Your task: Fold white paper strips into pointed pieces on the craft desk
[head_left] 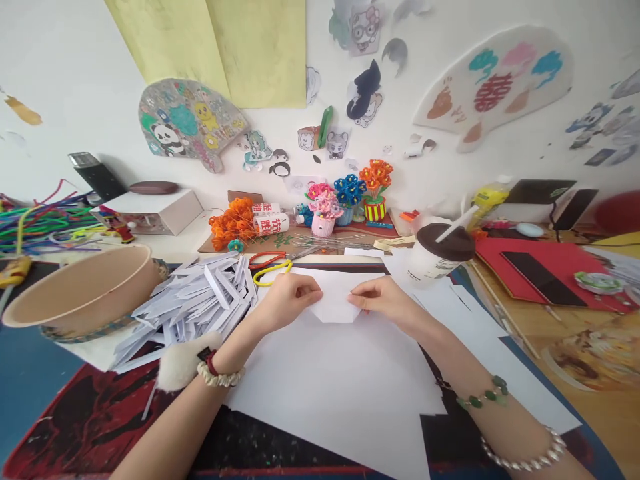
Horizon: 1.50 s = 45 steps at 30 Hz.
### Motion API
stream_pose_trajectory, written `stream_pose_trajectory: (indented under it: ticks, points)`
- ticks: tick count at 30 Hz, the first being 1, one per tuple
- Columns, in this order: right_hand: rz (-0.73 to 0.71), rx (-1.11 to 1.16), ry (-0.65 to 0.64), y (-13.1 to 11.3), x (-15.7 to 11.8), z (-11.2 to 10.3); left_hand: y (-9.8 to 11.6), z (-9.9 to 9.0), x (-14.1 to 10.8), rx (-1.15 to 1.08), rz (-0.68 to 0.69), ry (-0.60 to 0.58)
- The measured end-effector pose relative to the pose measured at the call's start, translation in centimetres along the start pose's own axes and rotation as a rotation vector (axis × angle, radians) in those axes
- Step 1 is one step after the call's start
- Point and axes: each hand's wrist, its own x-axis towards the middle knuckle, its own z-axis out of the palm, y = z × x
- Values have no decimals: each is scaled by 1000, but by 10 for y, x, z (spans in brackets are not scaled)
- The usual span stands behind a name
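Pinching a small white paper (337, 311) by its two sides with left hand (293, 298) and right hand (383, 297), over a big white sheet (330, 393), near a pile of paper strips (200, 303).

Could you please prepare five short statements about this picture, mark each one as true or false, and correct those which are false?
1. The left hand and the right hand both hold a small white paper. True.
2. The pile of paper strips lies to the right of both hands. False: it lies to the left of them.
3. A straw sticks out of the dark-lidded cup. True.
4. The striped pot with orange flowers is lying on its side. False: it stands upright.
5. A bracelet with green pieces is worn on the right arm. True.
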Motion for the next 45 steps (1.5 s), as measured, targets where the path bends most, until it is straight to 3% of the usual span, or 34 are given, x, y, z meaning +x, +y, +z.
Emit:
stream_pose_trajectory:
  ticks: [6, 12, 16, 27, 36, 45]
  points:
    - [12, -148, 94, 16, 4, 0, -7, 4, -2, 8, -8, -58]
    - [-14, -273, 162, 15, -4, 5, -18, 16, -3, 59, 30, 25]
    - [-113, -357, 202, 11, -7, 6, -23, 24, -2, 109, 69, 70]
    - [-255, -462, 169, 13, -9, 6, -22, 29, -2, 123, 157, 123]
    - [-264, -437, 112, 16, -10, 0, -20, 25, -5, 153, 190, 94]
    - [-322, -504, 119, 17, -12, 3, -21, 25, -5, 250, 331, 95]
